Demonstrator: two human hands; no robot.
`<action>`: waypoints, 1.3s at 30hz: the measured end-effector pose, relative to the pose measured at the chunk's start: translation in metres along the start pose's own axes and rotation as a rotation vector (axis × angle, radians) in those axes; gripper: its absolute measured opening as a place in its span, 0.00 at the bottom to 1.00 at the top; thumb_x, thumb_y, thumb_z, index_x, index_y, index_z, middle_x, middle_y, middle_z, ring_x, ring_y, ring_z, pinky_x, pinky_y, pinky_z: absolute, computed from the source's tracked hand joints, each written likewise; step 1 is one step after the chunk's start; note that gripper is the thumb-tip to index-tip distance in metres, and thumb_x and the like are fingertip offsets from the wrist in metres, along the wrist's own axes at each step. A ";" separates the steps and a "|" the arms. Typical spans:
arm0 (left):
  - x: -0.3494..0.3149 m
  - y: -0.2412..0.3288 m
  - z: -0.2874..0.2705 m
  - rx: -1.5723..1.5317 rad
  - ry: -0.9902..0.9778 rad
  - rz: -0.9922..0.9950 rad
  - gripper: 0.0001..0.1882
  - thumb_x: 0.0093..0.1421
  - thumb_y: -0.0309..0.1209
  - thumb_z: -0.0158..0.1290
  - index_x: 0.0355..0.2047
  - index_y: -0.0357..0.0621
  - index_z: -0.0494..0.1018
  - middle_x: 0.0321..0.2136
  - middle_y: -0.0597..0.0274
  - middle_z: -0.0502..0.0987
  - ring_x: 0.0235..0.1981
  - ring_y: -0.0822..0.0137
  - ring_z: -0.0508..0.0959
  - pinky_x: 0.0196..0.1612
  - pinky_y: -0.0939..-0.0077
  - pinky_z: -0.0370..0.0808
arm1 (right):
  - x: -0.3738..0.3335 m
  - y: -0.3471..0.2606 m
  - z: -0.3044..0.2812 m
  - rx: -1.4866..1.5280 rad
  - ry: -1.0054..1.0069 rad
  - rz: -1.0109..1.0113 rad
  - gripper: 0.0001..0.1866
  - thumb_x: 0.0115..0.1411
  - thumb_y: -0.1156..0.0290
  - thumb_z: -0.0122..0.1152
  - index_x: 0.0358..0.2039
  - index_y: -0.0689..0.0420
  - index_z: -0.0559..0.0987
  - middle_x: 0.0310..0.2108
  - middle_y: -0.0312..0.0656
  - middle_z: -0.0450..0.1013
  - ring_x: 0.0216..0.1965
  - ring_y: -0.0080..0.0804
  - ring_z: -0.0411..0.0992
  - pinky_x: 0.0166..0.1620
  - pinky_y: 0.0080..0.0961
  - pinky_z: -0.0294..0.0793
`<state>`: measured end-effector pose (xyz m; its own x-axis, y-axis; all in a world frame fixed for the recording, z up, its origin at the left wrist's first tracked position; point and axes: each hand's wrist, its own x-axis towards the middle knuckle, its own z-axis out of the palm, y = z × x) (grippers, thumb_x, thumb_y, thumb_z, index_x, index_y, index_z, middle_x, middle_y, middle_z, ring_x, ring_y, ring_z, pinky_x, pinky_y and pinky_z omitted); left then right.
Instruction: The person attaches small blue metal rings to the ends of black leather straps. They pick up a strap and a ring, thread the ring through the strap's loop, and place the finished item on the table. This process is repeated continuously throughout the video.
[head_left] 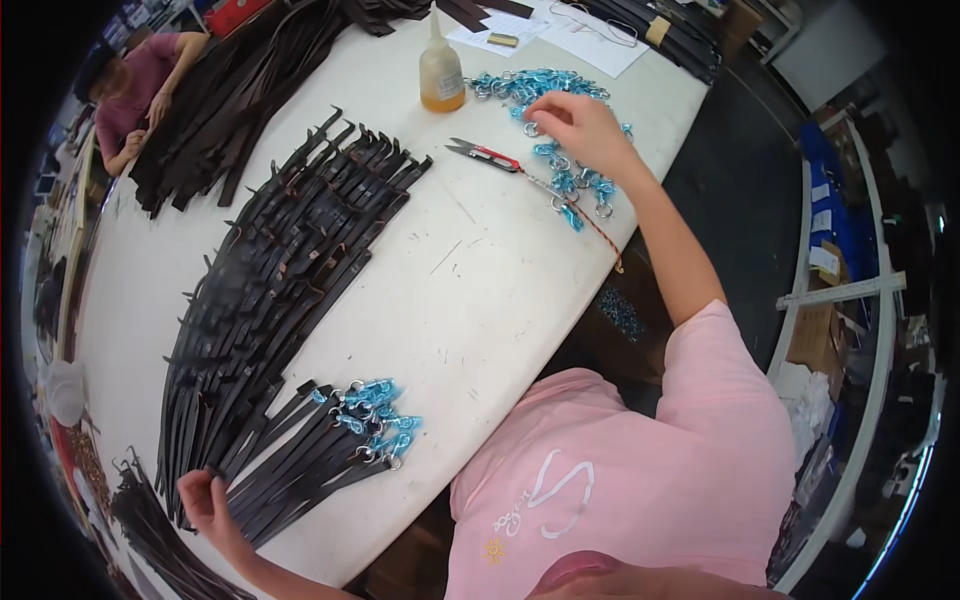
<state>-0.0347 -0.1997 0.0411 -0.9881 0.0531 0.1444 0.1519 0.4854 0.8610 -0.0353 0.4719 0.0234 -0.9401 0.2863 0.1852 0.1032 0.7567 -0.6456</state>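
At the far right of the table my right hand (580, 128) is closed, thumb and fingers together at a metal snap hook (531, 129) with a ring. Around it lie more snap hooks in blue wrapping (545, 84), heaped behind and scattered nearer the edge. My left hand (208, 508), at the near left, has its fingers curled in beside the ends of black straps (270, 290); what they hold is hidden. Right of that hand, a fan of straps (290, 480) has blue-wrapped snap hooks (375, 415) at its far ends.
Red-handled thread snips (485, 155) with a braided cord lie mid-table. A squeeze bottle (441, 75) of amber liquid stands behind them. Papers (590, 40) lie at the back. A co-worker (140, 95) sits at the far left by brown straps (240, 90). Shelving (840, 290) stands at the right.
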 end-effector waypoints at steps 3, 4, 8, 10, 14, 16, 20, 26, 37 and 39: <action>-0.007 0.051 0.007 0.052 0.089 0.103 0.10 0.67 0.18 0.52 0.48 0.36 0.73 0.40 0.60 0.78 0.41 0.73 0.78 0.45 0.79 0.74 | 0.009 0.019 -0.007 -0.384 -0.001 -0.092 0.11 0.62 0.77 0.59 0.45 0.58 0.83 0.41 0.39 0.80 0.43 0.33 0.77 0.47 0.29 0.77; -0.009 0.069 0.019 0.096 0.104 0.150 0.11 0.66 0.17 0.52 0.49 0.35 0.73 0.41 0.58 0.78 0.41 0.71 0.79 0.46 0.77 0.76 | 0.011 0.026 0.004 -0.538 0.001 -0.213 0.12 0.61 0.79 0.58 0.45 0.58 0.83 0.42 0.40 0.78 0.44 0.35 0.76 0.48 0.31 0.77; 0.001 0.117 0.125 0.322 -0.341 0.276 0.12 0.59 0.16 0.58 0.44 0.37 0.79 0.30 0.58 0.79 0.27 0.70 0.75 0.28 0.79 0.68 | 0.017 0.028 0.020 -0.816 0.061 -0.432 0.09 0.56 0.82 0.57 0.37 0.58 0.78 0.38 0.43 0.71 0.44 0.43 0.72 0.47 0.38 0.74; -0.002 0.093 0.151 0.145 -0.470 0.250 0.12 0.58 0.20 0.61 0.43 0.41 0.81 0.29 0.61 0.79 0.23 0.71 0.69 0.24 0.79 0.63 | 0.023 0.032 0.018 -0.840 0.024 -0.398 0.08 0.55 0.82 0.58 0.36 0.57 0.75 0.36 0.44 0.69 0.44 0.44 0.71 0.46 0.40 0.73; -0.004 0.077 0.139 0.055 -0.508 0.144 0.14 0.58 0.22 0.62 0.45 0.41 0.82 0.30 0.63 0.80 0.25 0.75 0.72 0.24 0.81 0.64 | 0.032 0.025 0.009 -0.605 -0.103 -0.302 0.05 0.57 0.79 0.61 0.35 0.60 0.78 0.37 0.46 0.72 0.41 0.45 0.75 0.42 0.41 0.74; -0.003 0.069 0.132 -0.052 -0.346 0.186 0.13 0.59 0.22 0.62 0.45 0.40 0.82 0.30 0.65 0.79 0.27 0.78 0.72 0.26 0.83 0.64 | 0.034 0.027 0.000 -0.466 -0.108 -0.236 0.07 0.60 0.75 0.62 0.39 0.58 0.82 0.34 0.46 0.74 0.36 0.43 0.75 0.40 0.37 0.74; 0.002 0.083 0.104 -0.034 -0.201 0.217 0.14 0.57 0.23 0.64 0.45 0.41 0.82 0.31 0.69 0.78 0.26 0.81 0.68 0.27 0.85 0.61 | 0.056 0.038 -0.035 0.037 0.006 -0.124 0.11 0.65 0.73 0.60 0.46 0.59 0.83 0.37 0.39 0.79 0.41 0.30 0.77 0.48 0.29 0.73; -0.005 0.110 0.117 -0.195 -0.030 0.128 0.05 0.60 0.23 0.64 0.34 0.39 0.78 0.26 0.74 0.73 0.25 0.86 0.63 0.26 0.88 0.57 | 0.031 -0.095 -0.027 0.810 0.058 -0.243 0.17 0.70 0.70 0.54 0.54 0.68 0.78 0.34 0.36 0.77 0.40 0.22 0.76 0.50 0.21 0.72; -0.008 0.067 0.179 -0.134 -0.394 -0.049 0.10 0.66 0.32 0.59 0.33 0.36 0.76 0.22 0.64 0.78 0.24 0.79 0.71 0.28 0.79 0.68 | -0.066 -0.204 0.157 0.529 -1.076 -0.446 0.29 0.63 0.80 0.47 0.66 0.61 0.64 0.50 0.48 0.71 0.50 0.37 0.71 0.53 0.33 0.70; -0.008 0.070 0.176 -0.157 -0.447 -0.066 0.09 0.68 0.30 0.57 0.34 0.36 0.76 0.27 0.66 0.79 0.29 0.80 0.73 0.33 0.81 0.69 | -0.068 -0.198 0.161 0.465 -1.003 -0.530 0.31 0.60 0.82 0.47 0.65 0.62 0.63 0.47 0.46 0.73 0.46 0.36 0.74 0.51 0.33 0.72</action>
<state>-0.0201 -0.0124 0.0142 -0.9043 0.4134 -0.1068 0.0565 0.3640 0.9297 -0.0444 0.2083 0.0191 -0.6858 -0.7277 -0.0144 -0.3007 0.3014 -0.9048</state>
